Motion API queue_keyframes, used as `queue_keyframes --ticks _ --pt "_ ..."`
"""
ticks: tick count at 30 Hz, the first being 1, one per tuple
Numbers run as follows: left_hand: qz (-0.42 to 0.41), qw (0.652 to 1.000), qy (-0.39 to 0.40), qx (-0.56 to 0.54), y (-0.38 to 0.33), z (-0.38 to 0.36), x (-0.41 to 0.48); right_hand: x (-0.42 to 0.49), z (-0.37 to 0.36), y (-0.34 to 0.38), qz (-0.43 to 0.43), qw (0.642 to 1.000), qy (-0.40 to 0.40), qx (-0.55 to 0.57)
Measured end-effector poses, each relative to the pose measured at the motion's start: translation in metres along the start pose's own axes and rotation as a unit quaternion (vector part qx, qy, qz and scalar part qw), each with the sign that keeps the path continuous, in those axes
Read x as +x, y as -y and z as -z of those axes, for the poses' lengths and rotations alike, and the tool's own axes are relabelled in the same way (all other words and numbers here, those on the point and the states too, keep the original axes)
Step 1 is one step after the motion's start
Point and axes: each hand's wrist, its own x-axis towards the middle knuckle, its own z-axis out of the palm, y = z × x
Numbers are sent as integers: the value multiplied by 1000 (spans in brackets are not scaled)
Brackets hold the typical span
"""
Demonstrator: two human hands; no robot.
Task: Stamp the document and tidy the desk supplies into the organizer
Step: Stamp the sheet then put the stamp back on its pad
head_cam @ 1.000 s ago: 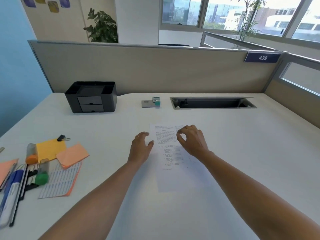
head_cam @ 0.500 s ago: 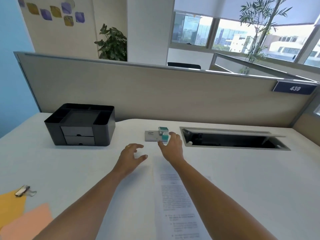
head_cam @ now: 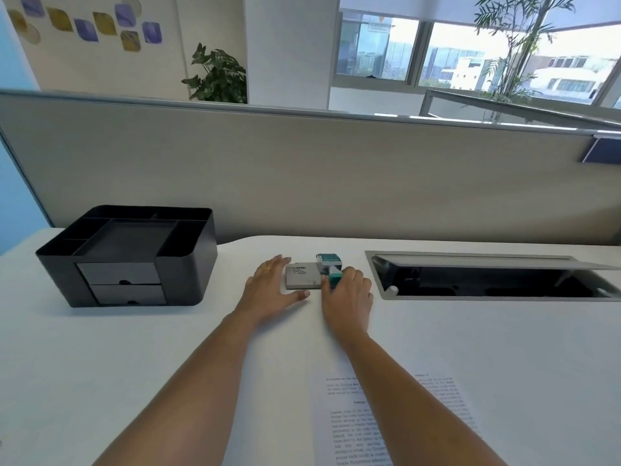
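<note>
Leaving the document [head_cam: 349,428] unstamped on the near part of the worktop [head_cam: 134,364], partly under the right forearm. Stretching both arms well forward of it, having hovered over the page a second ago. Curling the right grip [head_cam: 347,294] round the teal handle of the stamp [head_cam: 331,267], having only just reached it half a second back. Holding it from the near side, at the right end of the grey ink pad [head_cam: 302,277], apparently not yet lifting. Laying the left grip [head_cam: 268,287] spread and flat, fingers seeming to touch the pad's left edge, probably steadying it. Judging the inking as only starting, with stamping and all tidying remaining. Leaving the black organizer [head_cam: 188,274] untouched farther left, near the partition.
</note>
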Motion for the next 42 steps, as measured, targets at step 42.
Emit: queue_keyframes --ticks 42 --pt "200 960 -173 -90 -15 -9 27 2 -1 -3 -118 955 -49 266"
